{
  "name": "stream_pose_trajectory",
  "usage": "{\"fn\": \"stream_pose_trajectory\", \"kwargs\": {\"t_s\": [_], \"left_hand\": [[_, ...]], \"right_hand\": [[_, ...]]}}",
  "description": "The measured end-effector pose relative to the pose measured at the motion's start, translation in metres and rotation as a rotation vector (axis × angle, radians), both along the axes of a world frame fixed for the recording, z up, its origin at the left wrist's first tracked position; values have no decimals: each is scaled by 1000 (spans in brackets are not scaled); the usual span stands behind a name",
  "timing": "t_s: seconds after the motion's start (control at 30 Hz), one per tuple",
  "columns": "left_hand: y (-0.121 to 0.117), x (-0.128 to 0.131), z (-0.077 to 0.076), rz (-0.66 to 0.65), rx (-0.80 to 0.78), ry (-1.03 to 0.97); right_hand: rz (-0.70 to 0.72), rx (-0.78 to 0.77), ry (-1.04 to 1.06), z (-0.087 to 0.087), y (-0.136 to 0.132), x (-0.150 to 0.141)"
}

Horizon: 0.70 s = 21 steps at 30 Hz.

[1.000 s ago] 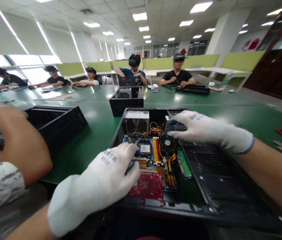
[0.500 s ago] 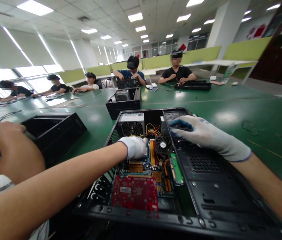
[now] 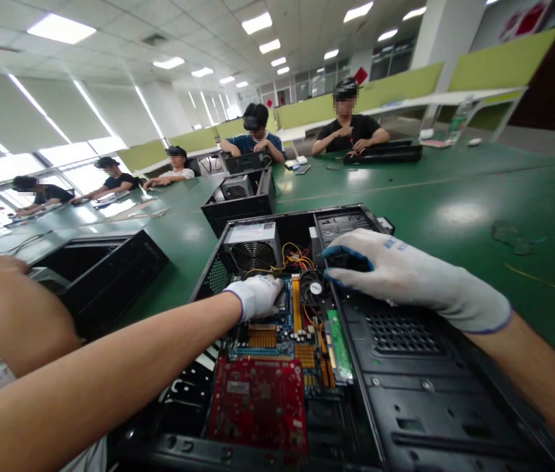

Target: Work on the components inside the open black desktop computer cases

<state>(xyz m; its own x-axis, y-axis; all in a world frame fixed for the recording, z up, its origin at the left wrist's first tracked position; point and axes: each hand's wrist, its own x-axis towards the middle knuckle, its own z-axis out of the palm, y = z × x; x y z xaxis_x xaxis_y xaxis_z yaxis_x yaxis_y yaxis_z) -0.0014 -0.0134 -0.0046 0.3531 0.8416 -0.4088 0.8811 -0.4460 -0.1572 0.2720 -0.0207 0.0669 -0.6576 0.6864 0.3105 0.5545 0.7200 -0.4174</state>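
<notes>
An open black computer case [image 3: 380, 387] lies before me, with a motherboard [image 3: 285, 334] inside. My left hand [image 3: 258, 296], in a white glove, reaches in beside the yellow memory slots [image 3: 296, 303]. Its fingers are closed and point down at the board; what they hold, if anything, is hidden. Over the case's inner rail rests my right hand [image 3: 380, 265], gloved in white with blue. Thumb and fingers are apart, nothing visible between them. Near the hands are a CPU fan [image 3: 313, 288], a power supply [image 3: 252, 246] and a red graphics card [image 3: 258, 403].
Another person's bare arm [image 3: 16, 314] is at my left, near a second black case [image 3: 110, 272]. A third case [image 3: 238, 196] stands ahead on the green table [image 3: 454, 183]. Several people sit along the far sides. A thin yellow wire [image 3: 543, 280] lies at right.
The view has shifted, and the case appears slightly further left. My left hand stays at the board, my right on the rail. The neighbour's arm has moved left.
</notes>
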Motion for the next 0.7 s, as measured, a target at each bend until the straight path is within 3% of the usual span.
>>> {"fn": "stream_pose_trajectory", "kwargs": {"t_s": [0.33, 0.7], "left_hand": [[1, 6, 11, 18, -18, 26], [6, 3, 6, 46, -33, 26]], "right_hand": [[9, 21, -2, 1, -3, -1], [22, 48, -6, -1, -2, -1]]}}
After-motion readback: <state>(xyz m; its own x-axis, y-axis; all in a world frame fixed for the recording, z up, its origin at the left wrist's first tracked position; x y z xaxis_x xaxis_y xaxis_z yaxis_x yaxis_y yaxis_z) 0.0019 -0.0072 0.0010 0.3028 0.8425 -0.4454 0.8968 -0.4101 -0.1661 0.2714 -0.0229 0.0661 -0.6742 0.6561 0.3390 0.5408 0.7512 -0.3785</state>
